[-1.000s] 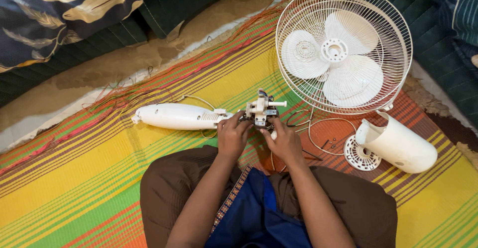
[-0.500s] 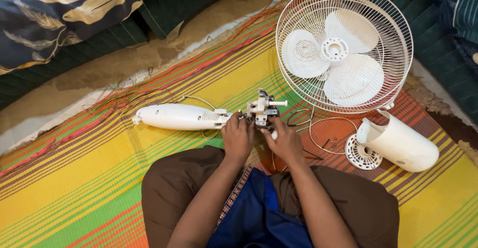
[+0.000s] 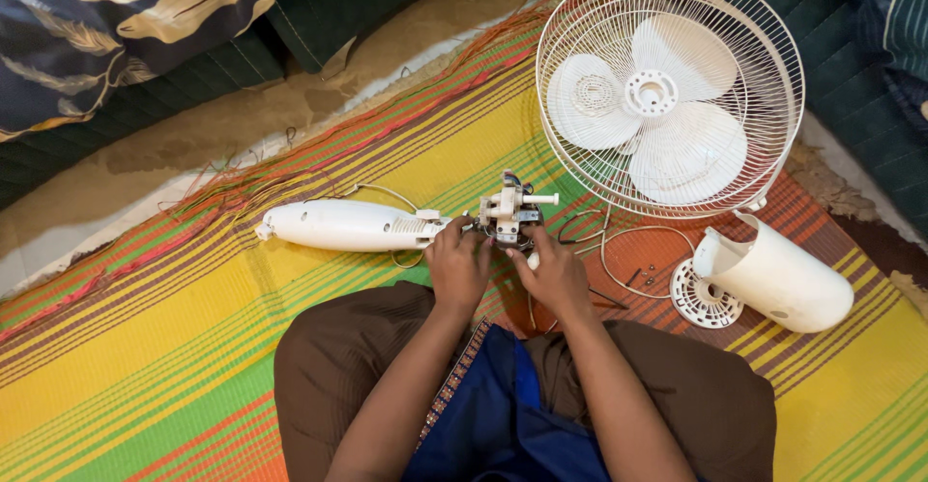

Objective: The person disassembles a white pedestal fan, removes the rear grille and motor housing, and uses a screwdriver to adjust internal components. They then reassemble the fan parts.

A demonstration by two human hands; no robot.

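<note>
Fan motor [image 3: 510,213] | between both hands' grip | left hand [image 3: 457,267], right hand [image 3: 553,274] closed on it

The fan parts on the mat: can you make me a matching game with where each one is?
Things:
1. fan cage with blades
2. long white stand piece
3. white motor cover
4. small motor assembly

Places:
A. at both hands' fingertips
B. lying at the right, beside a round vented cap
C. top right of the mat
D. stretched out to the left of the hands

Pairs: 1-C, 2-D, 3-B, 4-A
</note>
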